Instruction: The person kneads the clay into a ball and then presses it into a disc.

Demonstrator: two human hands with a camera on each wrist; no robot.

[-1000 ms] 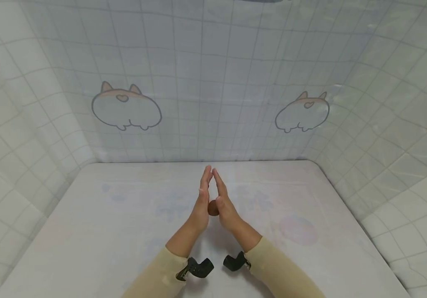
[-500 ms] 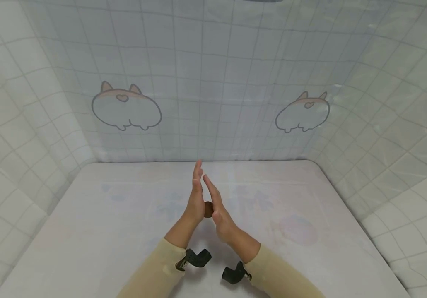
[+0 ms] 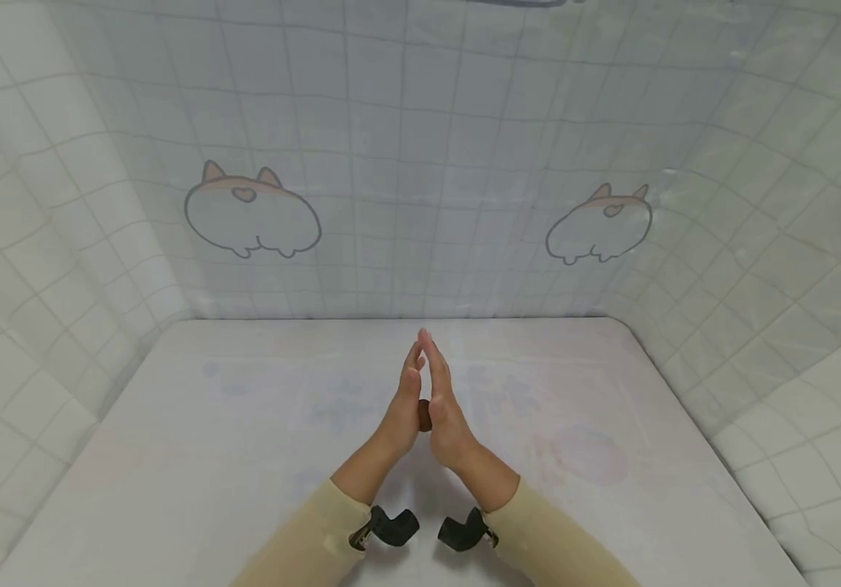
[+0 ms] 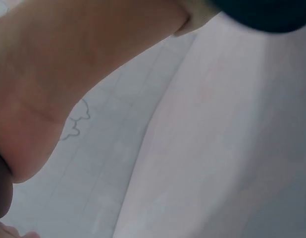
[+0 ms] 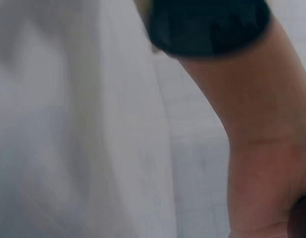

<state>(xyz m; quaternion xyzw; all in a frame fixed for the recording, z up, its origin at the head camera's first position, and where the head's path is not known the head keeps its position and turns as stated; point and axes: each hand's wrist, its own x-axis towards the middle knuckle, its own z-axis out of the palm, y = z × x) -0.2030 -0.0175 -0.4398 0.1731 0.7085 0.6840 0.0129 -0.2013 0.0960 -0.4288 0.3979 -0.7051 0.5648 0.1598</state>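
A small brown ball (image 3: 424, 416) sits between the two palms in the head view, partly covered by them. My left hand (image 3: 400, 416) presses it from the left with straight fingers. From the right, my right hand (image 3: 453, 424) lies against it, its fingers straight too. The fingertips of both hands meet at the top, pointing away from me. In the left wrist view the dark ball (image 4: 1, 191) shows at the left edge, against the heel of the hand. The right wrist view catches part of the ball (image 5: 301, 220) in its lower right corner.
Below the hands spreads a pale table (image 3: 207, 456) with a faint printed pattern. White grid-patterned curtains (image 3: 420, 204) with cartoon animal drawings enclose its back and sides. A black wrist camera (image 3: 394, 528) is strapped on each light sleeve.
The hands slide against each other: half a second ago the left was farther forward and the fingertips were apart. Now they are level, fingertips meeting, and the ball stays between the palms.
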